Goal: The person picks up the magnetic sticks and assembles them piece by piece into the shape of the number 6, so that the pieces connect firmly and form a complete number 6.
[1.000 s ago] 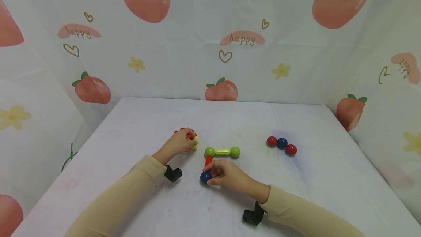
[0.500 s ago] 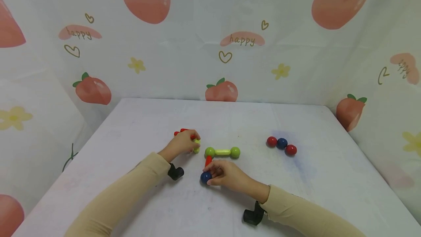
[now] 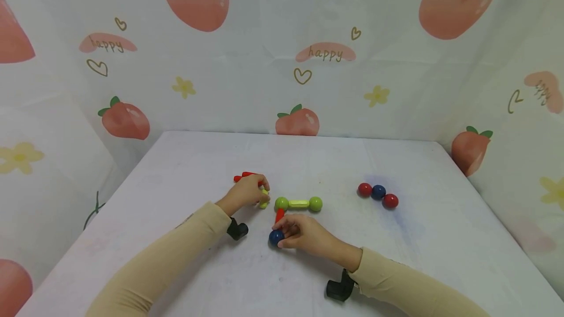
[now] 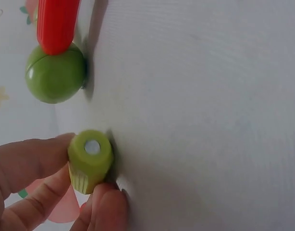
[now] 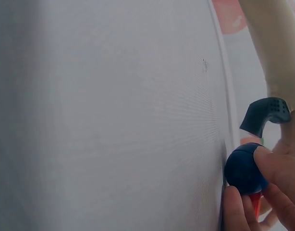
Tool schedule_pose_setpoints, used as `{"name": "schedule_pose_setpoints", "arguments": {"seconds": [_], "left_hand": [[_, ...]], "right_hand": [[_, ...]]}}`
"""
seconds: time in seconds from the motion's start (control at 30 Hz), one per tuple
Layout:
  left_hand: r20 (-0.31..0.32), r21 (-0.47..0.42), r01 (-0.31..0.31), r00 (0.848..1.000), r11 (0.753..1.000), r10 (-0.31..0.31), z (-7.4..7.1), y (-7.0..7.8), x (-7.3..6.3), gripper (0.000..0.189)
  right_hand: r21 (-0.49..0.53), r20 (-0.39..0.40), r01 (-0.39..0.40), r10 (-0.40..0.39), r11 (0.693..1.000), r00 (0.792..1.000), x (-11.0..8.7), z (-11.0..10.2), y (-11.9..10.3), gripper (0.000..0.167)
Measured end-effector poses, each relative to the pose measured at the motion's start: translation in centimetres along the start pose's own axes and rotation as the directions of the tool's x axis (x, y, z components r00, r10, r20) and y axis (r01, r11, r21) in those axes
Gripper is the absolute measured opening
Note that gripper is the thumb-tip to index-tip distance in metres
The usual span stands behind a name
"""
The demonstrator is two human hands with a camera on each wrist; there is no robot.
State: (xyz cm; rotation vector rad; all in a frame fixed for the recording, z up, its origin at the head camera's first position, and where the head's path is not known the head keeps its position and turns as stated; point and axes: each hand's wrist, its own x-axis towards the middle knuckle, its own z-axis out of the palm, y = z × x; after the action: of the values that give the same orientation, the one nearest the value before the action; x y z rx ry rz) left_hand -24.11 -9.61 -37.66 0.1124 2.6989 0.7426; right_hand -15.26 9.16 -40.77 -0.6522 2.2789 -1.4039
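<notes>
My left hand [image 3: 247, 192] pinches a yellow-green magnetic rod [image 4: 91, 161] between thumb and fingers; a round silver magnet shows in its end. Just right of it lies a joined piece: a green ball [image 3: 281, 203], a yellow-green rod [image 3: 298, 204] and a second green ball [image 3: 315, 203] in a row. From the first green ball a red rod [image 3: 279, 215] runs toward me to a dark blue ball [image 5: 244, 169]. My right hand [image 3: 307, 235] grips this blue ball with thumb and fingertips, partly covering the red rod.
Behind my left hand several red rods [image 3: 248, 174] lie on the white table [image 3: 211, 153], partly hidden. At the right a red ball [image 3: 364, 190], a blue ball [image 3: 378, 192] and another red ball [image 3: 390, 201] touch in a row. A black wrist camera [image 3: 340, 288] hangs below the right sleeve.
My left hand has moved a little to the right, away from the red rods, bringing the yellow-green rod closer to the joined piece. My right hand stays on the blue ball.
</notes>
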Motion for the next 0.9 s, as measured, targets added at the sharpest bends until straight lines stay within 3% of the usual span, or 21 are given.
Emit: {"name": "schedule_pose_setpoints", "arguments": {"seconds": [0.33, 0.57, 0.9], "left_hand": [[0.014, 0.035, 0.016, 1.0, 0.999, -0.017, 0.1, 0.2, 0.3, 0.032], [0.025, 0.048, -0.015, 1.0, 0.999, 0.013, 0.1, -0.1, 0.2, 0.027], [-0.014, -0.084, -0.076, 0.997, 0.994, 0.075, -1.4, -0.4, -1.7, 0.033]], "right_hand": [[-0.022, 0.006, 0.003, -0.003, 1.0, 1.0, 0.1, 0.0, 0.3, 0.029], [-0.035, 0.008, -0.015, 0.015, 0.999, 1.0, 0.1, -0.1, 0.3, 0.028], [-0.005, 0.01, 0.009, -0.009, 1.0, 1.0, 0.0, -0.1, -0.1, 0.029]]}}
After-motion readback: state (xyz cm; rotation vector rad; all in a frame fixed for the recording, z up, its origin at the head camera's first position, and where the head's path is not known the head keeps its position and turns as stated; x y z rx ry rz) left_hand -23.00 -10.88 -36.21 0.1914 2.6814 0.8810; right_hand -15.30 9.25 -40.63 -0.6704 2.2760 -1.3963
